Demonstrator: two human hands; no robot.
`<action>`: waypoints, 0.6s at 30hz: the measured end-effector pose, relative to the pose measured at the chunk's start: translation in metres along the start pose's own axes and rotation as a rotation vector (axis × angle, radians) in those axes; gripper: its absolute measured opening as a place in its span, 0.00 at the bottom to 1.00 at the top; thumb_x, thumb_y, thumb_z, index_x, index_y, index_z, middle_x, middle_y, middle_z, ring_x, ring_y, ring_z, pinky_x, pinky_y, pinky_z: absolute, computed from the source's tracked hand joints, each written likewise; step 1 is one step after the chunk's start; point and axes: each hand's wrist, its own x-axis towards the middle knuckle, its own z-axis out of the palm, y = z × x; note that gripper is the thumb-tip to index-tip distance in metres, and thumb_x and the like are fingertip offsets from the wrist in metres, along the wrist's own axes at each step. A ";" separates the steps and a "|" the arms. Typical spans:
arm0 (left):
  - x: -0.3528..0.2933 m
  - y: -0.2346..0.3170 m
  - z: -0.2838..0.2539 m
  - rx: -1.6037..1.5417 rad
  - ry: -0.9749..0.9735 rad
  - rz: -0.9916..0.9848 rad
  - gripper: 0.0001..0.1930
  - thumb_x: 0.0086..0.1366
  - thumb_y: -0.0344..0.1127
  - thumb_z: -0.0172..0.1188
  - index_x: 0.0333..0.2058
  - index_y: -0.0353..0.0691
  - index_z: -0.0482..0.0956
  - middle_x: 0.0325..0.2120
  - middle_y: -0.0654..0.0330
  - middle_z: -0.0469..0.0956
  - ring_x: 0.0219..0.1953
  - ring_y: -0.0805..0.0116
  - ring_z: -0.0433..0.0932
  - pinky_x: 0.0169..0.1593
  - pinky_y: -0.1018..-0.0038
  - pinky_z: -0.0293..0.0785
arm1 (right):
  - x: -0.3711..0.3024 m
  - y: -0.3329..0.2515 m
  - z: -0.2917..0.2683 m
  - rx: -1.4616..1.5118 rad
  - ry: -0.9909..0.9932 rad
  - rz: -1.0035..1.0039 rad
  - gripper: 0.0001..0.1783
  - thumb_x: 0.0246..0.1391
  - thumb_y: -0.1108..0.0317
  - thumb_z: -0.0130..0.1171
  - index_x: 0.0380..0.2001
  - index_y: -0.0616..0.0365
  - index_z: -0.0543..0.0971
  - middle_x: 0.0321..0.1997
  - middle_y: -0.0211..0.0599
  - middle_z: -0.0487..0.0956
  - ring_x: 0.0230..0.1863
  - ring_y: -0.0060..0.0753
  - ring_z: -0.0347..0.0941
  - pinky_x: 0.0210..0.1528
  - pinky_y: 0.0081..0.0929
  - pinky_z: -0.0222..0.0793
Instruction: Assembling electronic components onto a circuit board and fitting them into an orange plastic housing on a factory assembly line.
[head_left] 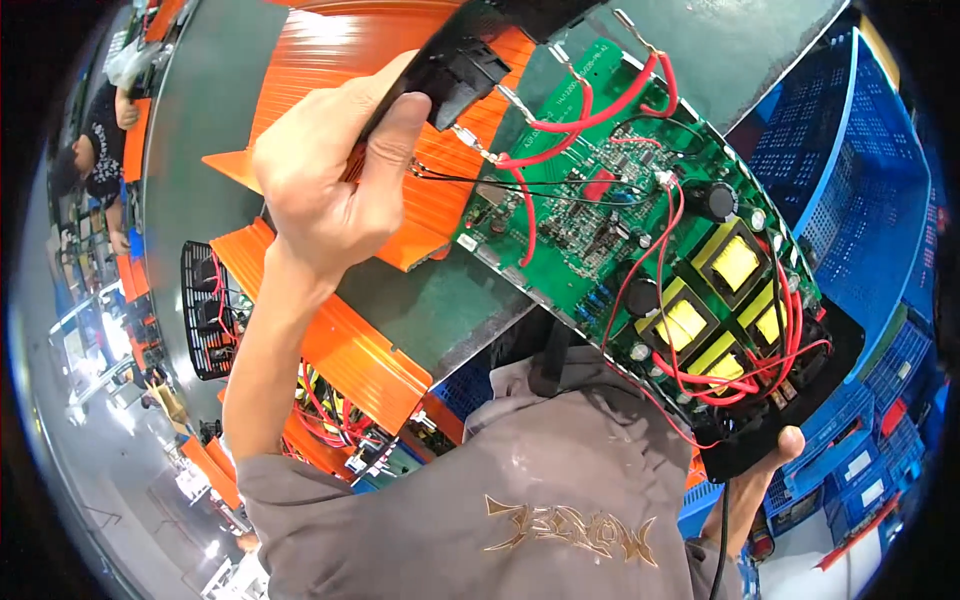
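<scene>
My left hand (335, 175) is closed on a black plastic end panel (455, 85), thumb pressed against its inner side. Thick red wires (610, 115) with metal terminals and thin black wires run from near this panel to a green circuit board (550, 265). The board is tilted and carries several yellow-wound transformers (735, 262), black capacitors and looping red wires. At its lower right end sits a black end plate (735, 455). My right hand (765, 480) grips this plate from below; its thumb shows at the edge, the other fingers are mostly hidden.
Ribbed orange housings (320, 70) lie on the green bench (440, 315), another orange housing (350, 350) nearer me. A black slotted panel (205, 310) and wired assemblies stand at left. Blue crates (870, 200) fill the right side. A co-worker (100, 150) is at far left.
</scene>
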 end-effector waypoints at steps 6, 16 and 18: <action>0.003 0.005 0.001 0.022 0.021 -0.033 0.10 0.58 0.25 0.60 0.39 0.29 0.81 0.17 0.56 0.75 0.16 0.70 0.69 0.23 0.76 0.65 | -0.004 0.005 -0.021 0.003 0.009 -0.014 0.52 0.31 0.53 0.64 0.61 0.64 0.58 0.58 0.49 0.68 0.56 0.49 0.68 0.59 0.46 0.67; -0.002 0.013 -0.008 0.105 0.001 0.016 0.07 0.54 0.19 0.56 0.33 0.27 0.79 0.16 0.57 0.74 0.19 0.61 0.74 0.26 0.72 0.69 | 0.007 0.008 0.003 -0.027 -0.073 0.000 0.58 0.28 0.55 0.70 0.63 0.68 0.54 0.62 0.53 0.63 0.62 0.51 0.62 0.64 0.47 0.58; -0.005 0.014 -0.012 0.123 0.003 0.031 0.07 0.54 0.21 0.56 0.33 0.27 0.78 0.21 0.53 0.77 0.23 0.56 0.77 0.30 0.69 0.71 | 0.007 0.010 -0.002 -0.072 -0.062 0.009 0.59 0.28 0.54 0.71 0.62 0.69 0.54 0.61 0.53 0.64 0.61 0.51 0.63 0.62 0.46 0.61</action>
